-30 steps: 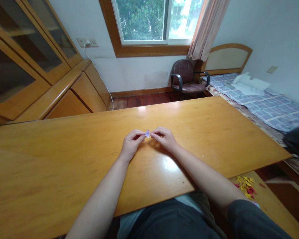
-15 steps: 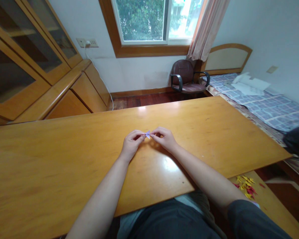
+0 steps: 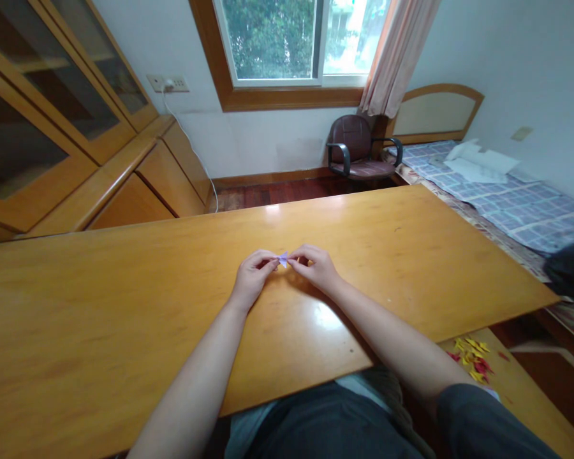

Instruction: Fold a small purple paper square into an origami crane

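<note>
A small purple piece of folded paper [image 3: 283, 259], with pointed tips like an origami crane, is pinched between both hands just above the wooden table [image 3: 138, 306]. My left hand [image 3: 254, 274] grips its left end between thumb and fingertips. From the other side, my right hand [image 3: 316, 264] pinches the right end the same way. Only the middle of the paper shows; its ends are covered by the fingertips.
Yellow and red folded paper pieces [image 3: 473, 357] lie in a pile on a lower wooden surface [image 3: 521, 389] at the right. A brown armchair [image 3: 356, 143] stands beyond the table's far edge. A bed [image 3: 521, 210] is on the right, glass-doored cabinets [image 3: 52, 115] on the left.
Both hands keep their pinch on the purple paper in nearly the same spot. The paper's tips have shifted very slightly.
</note>
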Available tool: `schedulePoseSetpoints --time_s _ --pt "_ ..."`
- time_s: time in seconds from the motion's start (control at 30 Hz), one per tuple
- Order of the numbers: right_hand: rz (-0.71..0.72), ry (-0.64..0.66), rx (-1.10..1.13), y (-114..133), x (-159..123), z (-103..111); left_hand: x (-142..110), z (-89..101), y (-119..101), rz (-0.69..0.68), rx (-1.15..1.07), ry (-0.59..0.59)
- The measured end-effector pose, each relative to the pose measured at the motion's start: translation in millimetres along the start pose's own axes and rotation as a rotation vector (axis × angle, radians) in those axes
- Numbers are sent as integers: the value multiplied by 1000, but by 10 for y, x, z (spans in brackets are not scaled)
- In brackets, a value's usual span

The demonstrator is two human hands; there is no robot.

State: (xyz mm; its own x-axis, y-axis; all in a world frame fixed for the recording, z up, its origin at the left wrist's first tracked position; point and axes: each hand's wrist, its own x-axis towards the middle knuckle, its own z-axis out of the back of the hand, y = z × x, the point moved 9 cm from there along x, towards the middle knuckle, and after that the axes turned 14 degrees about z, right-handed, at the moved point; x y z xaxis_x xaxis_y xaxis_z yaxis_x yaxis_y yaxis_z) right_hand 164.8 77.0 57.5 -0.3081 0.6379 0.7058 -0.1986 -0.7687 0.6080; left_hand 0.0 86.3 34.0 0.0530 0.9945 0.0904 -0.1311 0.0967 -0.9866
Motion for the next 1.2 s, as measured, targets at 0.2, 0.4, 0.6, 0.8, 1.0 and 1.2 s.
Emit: schedulePoseSetpoints --time_s 0.2,0.4,0.6,0.8,1.0,1.2 --pt "40 -17 -64 12 -15 10 13 -11 29 29 -4 0" --pt "59 -32 -117 34 -13 29 8 -23 24 43 -5 7" --pt "34 -50 -198 15 -21 68 26 14 105 131 -35 -43" --pt "62 -34 -319 81 -15 88 59 37 223 157 -11 -59" --pt "80 -62 -374 106 -27 122 45 22 217 174 -9 -52" --pt "105 -71 -383 112 -46 124 18 14 126 136 -19 -49"
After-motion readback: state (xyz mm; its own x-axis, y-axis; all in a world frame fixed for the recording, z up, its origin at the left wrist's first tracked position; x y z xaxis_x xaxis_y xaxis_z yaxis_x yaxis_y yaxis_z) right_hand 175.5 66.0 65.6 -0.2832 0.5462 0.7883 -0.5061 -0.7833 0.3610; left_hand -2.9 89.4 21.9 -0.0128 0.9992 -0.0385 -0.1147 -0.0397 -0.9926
